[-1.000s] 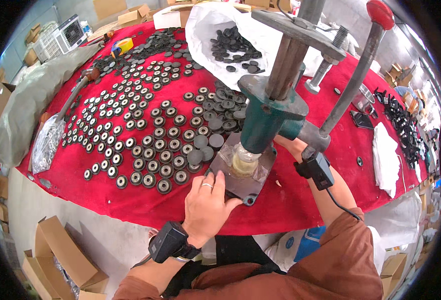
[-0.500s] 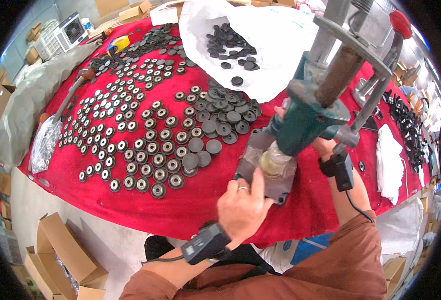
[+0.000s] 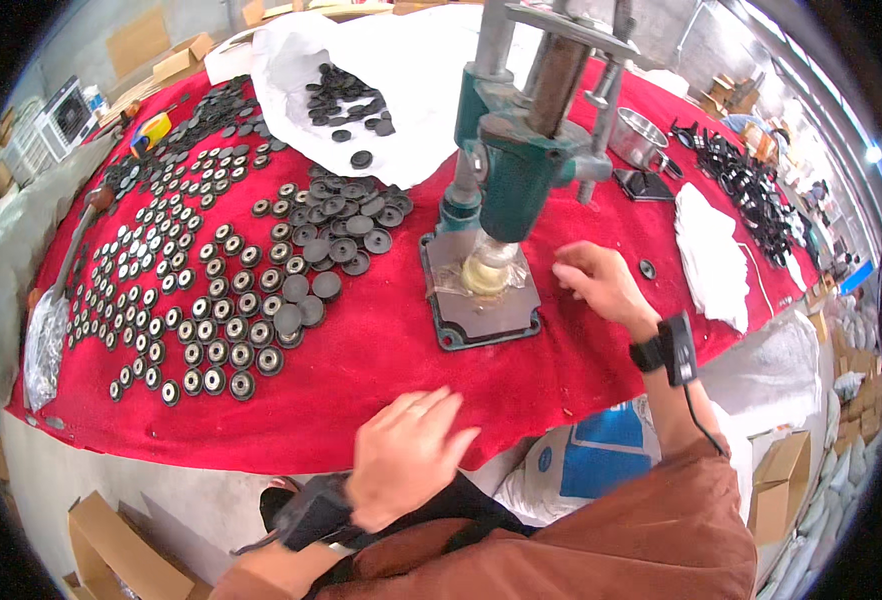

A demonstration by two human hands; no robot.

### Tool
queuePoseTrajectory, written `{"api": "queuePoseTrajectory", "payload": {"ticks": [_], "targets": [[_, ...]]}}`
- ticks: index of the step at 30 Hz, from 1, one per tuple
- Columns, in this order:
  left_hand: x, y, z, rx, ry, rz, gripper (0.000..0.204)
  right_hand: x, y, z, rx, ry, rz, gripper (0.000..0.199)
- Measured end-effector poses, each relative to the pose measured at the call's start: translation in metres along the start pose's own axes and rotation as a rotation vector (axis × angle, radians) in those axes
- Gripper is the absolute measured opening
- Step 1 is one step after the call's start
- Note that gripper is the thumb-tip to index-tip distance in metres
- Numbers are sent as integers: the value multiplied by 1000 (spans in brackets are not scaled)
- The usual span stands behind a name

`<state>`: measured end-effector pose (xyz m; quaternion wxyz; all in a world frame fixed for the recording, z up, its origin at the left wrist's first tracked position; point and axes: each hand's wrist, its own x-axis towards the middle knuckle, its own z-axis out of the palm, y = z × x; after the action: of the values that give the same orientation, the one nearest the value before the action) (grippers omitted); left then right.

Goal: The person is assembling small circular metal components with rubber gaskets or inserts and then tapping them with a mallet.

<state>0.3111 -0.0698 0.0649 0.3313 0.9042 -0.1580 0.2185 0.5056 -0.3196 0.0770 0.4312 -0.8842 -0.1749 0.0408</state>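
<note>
A green hand press (image 3: 521,175) stands on the red-covered table, its flat metal base plate (image 3: 486,315) partly covered by clear film. A yellowish round fixture (image 3: 483,278) sits on the plate beneath the ram. My right hand (image 3: 606,285) hovers just right of the base, fingers loosely bent and apart, with nothing visible in them. Nearer to me, over the table's front edge, my left hand (image 3: 406,450) has its fingers stretched out, slightly blurred, and is empty. Left of the press lie a pile of dark grey round caps (image 3: 336,225) and many black-rimmed metal-centred wheels (image 3: 216,310).
Small black discs (image 3: 346,95) lie on a white sheet (image 3: 411,70) at the back. To the right are a metal pot (image 3: 639,138), a white cloth (image 3: 711,255), black plastic parts (image 3: 746,185) and one small black disc (image 3: 647,269). A clear bag (image 3: 46,350) rests at the left edge.
My left hand has left the fixture and drawn back toward me. The right hand has come out from behind the press to its right side. The whole view has shifted, moving the press leftward.
</note>
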Motion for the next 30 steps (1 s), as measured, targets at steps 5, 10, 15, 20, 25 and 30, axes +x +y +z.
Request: {"api": "queuePoseTrajectory", "payload": {"ticks": [5,10,15,20,25,30], "targets": [[-68,-40,-80,43,93,-183,19,-87,-55,30,-41,-2,-51,18],[-123,-115,-174,545,461,-307,28,-112,-108,111,-157,-132,-439,21],[-148,-207,-228,771,491,-489,56,-87,-143,174,-564,-384,-566,71],[-139,-208,-255,677,69,-644,87,-78,-151,186,-620,-467,-498,65],[-124,-226,-253,575,-172,-740,102,-70,-150,190,-656,-464,-430,60],[-113,-230,-257,495,-175,-773,94,-62,-141,189,-650,-537,-411,55]]}}
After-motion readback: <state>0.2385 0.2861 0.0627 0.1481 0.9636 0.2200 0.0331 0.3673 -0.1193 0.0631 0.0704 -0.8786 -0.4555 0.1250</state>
